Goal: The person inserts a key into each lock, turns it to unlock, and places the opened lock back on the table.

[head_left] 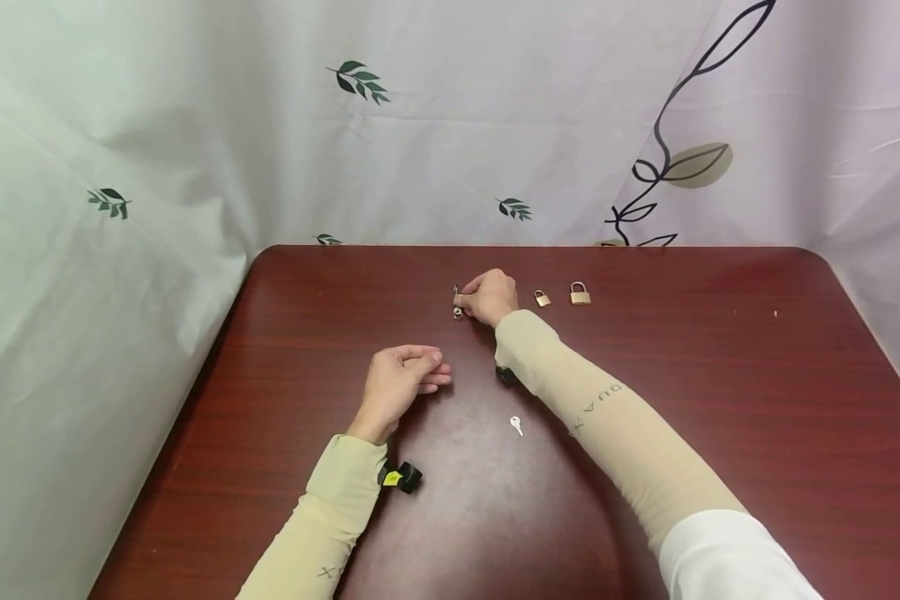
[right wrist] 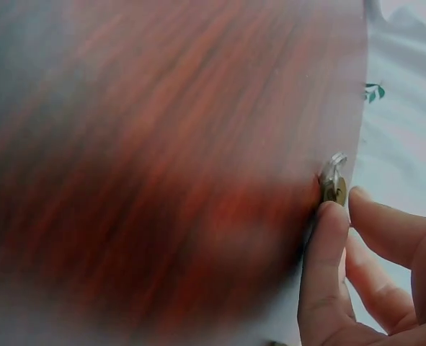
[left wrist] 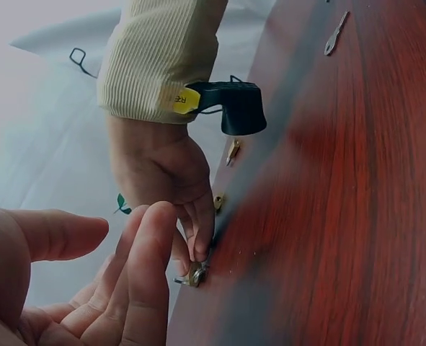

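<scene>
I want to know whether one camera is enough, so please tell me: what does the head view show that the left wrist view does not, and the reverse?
Only the head view shows the left sleeve, the left-wrist camera and the white upper sleeve.

Only the left wrist view shows the yellow tag on the right-wrist camera.

Both show the left hand, the right hand pinching a brass padlock, the smaller loose padlock, the larger loose padlock, the loose key and the table.
</scene>
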A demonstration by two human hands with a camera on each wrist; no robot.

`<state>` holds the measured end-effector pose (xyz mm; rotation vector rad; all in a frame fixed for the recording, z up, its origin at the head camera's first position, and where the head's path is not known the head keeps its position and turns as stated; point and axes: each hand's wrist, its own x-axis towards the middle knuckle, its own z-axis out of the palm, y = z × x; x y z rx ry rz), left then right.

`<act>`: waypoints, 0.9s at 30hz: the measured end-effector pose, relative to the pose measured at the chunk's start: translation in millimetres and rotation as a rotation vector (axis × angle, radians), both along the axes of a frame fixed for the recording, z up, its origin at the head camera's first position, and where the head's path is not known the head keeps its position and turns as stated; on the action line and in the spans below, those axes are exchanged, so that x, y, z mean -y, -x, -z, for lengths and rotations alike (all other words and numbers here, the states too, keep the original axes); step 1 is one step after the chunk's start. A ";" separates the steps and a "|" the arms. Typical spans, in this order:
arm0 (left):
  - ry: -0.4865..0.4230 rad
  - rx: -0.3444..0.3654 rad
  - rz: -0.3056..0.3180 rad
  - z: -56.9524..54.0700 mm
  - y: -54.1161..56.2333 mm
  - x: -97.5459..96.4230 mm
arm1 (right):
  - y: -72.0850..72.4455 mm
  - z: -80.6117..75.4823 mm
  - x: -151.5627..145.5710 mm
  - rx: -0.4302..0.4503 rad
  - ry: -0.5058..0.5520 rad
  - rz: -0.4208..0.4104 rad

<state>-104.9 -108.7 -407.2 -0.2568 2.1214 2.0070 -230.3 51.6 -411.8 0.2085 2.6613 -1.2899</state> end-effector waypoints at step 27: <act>0.755 -0.345 0.396 -9.2 -6.8 -31.1 | 14.2 -24.5 -76.9 0.028 -0.262 -0.107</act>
